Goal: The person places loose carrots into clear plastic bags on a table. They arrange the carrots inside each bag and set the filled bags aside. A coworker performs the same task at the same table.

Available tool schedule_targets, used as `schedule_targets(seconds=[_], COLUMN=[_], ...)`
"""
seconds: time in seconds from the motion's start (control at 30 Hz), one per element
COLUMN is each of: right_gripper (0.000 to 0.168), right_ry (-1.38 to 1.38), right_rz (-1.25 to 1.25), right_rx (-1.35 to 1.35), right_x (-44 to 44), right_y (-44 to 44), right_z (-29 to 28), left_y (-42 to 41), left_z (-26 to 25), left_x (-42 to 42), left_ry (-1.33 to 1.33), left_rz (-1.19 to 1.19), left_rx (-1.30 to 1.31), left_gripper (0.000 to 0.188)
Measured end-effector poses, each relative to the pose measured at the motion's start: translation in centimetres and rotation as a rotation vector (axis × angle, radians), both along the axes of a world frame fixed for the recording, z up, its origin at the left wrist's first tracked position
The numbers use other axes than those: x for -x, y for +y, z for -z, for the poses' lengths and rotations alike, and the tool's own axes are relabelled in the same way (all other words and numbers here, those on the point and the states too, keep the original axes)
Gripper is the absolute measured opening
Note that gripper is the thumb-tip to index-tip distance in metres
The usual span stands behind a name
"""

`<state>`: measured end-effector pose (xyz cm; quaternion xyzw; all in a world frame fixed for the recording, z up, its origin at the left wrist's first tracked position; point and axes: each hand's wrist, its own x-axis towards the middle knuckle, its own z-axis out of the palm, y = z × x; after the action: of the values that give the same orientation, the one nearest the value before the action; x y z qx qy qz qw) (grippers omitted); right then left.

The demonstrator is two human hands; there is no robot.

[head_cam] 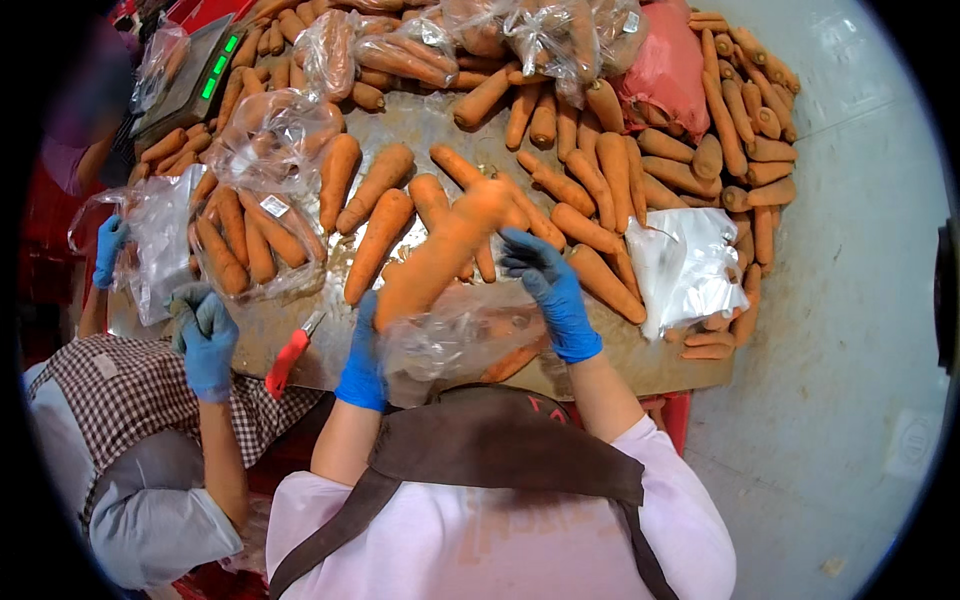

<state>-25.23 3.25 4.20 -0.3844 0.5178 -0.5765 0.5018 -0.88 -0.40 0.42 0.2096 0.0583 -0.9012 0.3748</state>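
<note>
A large carrot [439,259], blurred by motion, slants up to the right between my hands. My left hand [364,356], in a blue glove, is at its thick lower end; whether the fingers grip it is hidden. My right hand [547,292], gloved in blue with dark-stained fingers, is raised with fingers apart to the right of the carrot, holding nothing. Under the carrot, between my wrists, lies a clear plastic bag [457,330] that seems to have carrots in it. Loose carrots [379,244] are spread on the metal tabletop just beyond my hands.
A red-handled knife [289,361] lies left of me, near a co-worker's gloved hand [208,337]. Bagged carrots [259,240] and a digital scale [184,75] are at the left. A stack of plastic bags [686,266] and a pink sack [664,67] lie right, among piled carrots.
</note>
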Motion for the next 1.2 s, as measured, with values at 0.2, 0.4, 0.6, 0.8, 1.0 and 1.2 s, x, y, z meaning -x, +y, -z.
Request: schedule_targets(seconds=[0.2, 0.4, 0.6, 0.8, 1.0, 1.2], right_gripper=[0.065, 0.073, 0.091, 0.096, 0.086, 0.053], right_ry=[-1.115, -1.153, -0.903, -0.928, -1.027, -0.650], right_rz=[0.071, -0.077, -0.278, -0.503, -0.547, -0.118], right_rx=[-0.189, -0.232, -0.062, -0.054, -0.140, -0.458], right_x=[-3.1, -4.3, -2.2, -1.2, -0.6, 1.3], right_y=[-1.7, -0.9, -0.9, 0.2, 0.1, -0.1], right_z=[1.6, 2.6, 1.9, 3.0, 2.7, 2.3], left_y=[1.5, 1.7, 2.1, 1.0, 0.2, 0.4], left_z=[-2.3, -2.4, 1.8, 3.1, 2.7, 3.0], left_x=[3.6, 3.4, -0.8, -3.2, -2.8, -2.6], left_ry=[-0.908, -1.079, -1.232, -1.315, -1.219, -1.315], left_rz=[-0.004, 0.030, 0.237, 0.146, 0.110, 0.124], left_rx=[1.193, 1.390, 1.203, 1.026, 0.950, 1.040], left_gripper=[0.065, 0.052, 0.018, 0.018, 0.017, 0.017])
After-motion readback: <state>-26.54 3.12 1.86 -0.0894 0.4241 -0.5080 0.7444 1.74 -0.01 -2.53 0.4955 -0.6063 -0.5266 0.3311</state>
